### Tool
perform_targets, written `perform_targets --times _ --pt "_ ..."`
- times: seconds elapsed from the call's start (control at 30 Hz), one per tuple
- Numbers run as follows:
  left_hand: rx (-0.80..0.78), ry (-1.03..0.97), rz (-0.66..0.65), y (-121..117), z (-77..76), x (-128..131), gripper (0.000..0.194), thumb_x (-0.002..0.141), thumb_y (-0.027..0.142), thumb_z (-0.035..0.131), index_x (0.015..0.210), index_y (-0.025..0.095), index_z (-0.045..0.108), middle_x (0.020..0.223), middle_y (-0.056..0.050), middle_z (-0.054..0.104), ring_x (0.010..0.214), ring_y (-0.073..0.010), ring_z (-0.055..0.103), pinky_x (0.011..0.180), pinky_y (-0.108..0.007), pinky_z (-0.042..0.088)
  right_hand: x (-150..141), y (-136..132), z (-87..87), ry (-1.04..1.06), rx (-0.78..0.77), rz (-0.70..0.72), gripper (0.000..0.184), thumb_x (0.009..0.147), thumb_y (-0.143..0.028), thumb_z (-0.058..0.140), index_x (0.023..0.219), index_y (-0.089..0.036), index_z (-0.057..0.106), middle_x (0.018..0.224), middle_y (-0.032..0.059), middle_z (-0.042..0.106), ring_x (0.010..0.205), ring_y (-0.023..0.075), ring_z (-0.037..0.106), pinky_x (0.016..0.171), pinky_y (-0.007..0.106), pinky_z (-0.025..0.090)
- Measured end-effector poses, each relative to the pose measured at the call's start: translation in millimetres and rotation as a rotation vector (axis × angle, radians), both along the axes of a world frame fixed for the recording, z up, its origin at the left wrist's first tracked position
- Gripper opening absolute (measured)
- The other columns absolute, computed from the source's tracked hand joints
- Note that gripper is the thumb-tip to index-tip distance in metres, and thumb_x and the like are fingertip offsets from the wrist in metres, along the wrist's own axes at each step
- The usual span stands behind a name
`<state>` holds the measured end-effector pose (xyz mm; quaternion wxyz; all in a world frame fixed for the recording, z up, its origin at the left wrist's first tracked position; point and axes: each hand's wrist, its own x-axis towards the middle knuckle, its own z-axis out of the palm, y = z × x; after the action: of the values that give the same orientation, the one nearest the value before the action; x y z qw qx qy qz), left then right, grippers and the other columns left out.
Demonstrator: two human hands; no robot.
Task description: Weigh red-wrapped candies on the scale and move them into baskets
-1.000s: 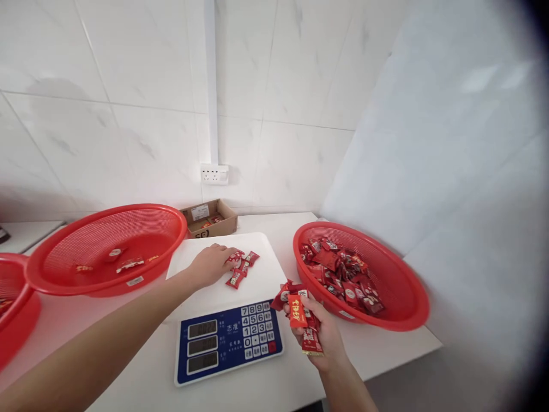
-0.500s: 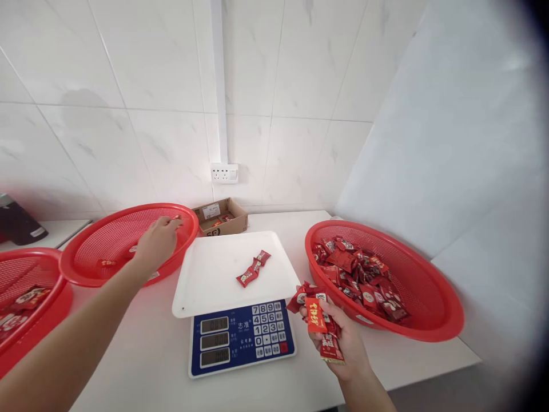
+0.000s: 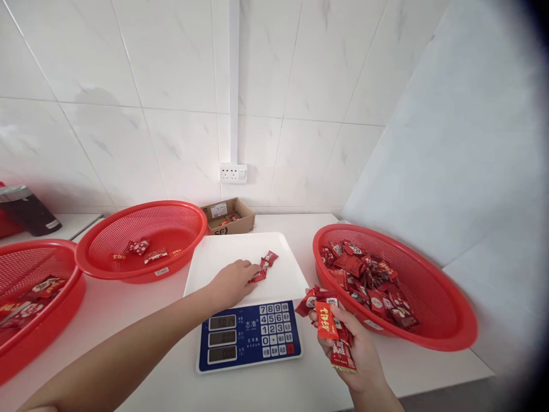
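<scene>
My left hand (image 3: 234, 283) is over the white weighing tray (image 3: 208, 260), palm down, fingers closed at the lower end of a short row of small red snack packets (image 3: 269, 258). Its fingertips are partly hidden. In front of the tray is the scale's blue panel (image 3: 249, 337) with its keypad and displays. My right hand (image 3: 358, 343) is closed around a bunch of red snack packets (image 3: 328, 320), held to the right of the scale and in front of the right basket.
A red basket (image 3: 446, 297) heaped with packets stands at right. At left, another red basket (image 3: 103, 229) holds several packets, and a third basket (image 3: 64, 249) is nearer. Behind the scale sits a cardboard box (image 3: 244, 220); a dark cup (image 3: 32, 212) lies far left.
My left hand has moved right, from the left basket to the packets on the weighing tray. My right hand still holds its bunch. The view has shifted slightly, and the scale's top reading has changed.
</scene>
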<state>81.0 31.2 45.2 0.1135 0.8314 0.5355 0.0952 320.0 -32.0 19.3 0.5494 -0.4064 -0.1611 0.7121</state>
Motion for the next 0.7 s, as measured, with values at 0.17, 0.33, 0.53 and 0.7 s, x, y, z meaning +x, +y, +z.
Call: perform_targets --times 0.17,0.33,0.53,0.7 --pt "0.106 -0.021 0.079 6 11.0 -25 0.031 0.079 0.013 0.046 0.105 0.024 0.059 0.101 -0.004 0.063 0.098 -0.0192 0.058 0.085 -0.03 0.046 8 -1 -3.4 -0.005 -0.019 0.0 0.032 0.058 -0.027 0.079 0.081 -0.011 0.063 0.065 0.0089 0.069 0.041 0.008 0.054 0.034 0.014 0.042" --pt "0.272 0.011 0.441 14 49.6 -94 0.032 0.085 0.025 0.038 0.112 0.02 0.055 0.112 -0.011 0.058 0.106 -0.0289 0.053 0.085 -0.041 0.046 7 1 -6.3 0.024 0.008 0.033 0.034 0.058 -0.026 0.078 0.086 -0.013 0.063 0.065 0.0083 0.069 0.043 0.0093 0.056 0.035 0.013 0.043" --pt "0.249 0.058 0.512 18 47.9 -125 0.037 0.088 0.032 0.039 0.116 0.016 0.056 0.121 -0.014 0.055 0.116 -0.0336 0.047 0.089 -0.048 0.044 -3 3 -4.6 0.043 -0.035 0.019 0.033 0.059 -0.023 0.078 0.087 -0.013 0.063 0.067 0.0067 0.069 0.042 0.0097 0.055 0.033 0.016 0.044" --pt "0.125 0.015 0.16 18 13.8 -59 0.042 0.09 0.04 0.042 0.126 0.02 0.052 0.131 -0.009 0.053 0.123 -0.0225 0.046 0.103 -0.037 0.037 -10 1 2.4 0.026 -0.001 0.023 0.037 0.056 -0.023 0.079 0.088 -0.013 0.062 0.064 0.0058 0.068 0.043 0.0092 0.054 0.033 0.014 0.042"
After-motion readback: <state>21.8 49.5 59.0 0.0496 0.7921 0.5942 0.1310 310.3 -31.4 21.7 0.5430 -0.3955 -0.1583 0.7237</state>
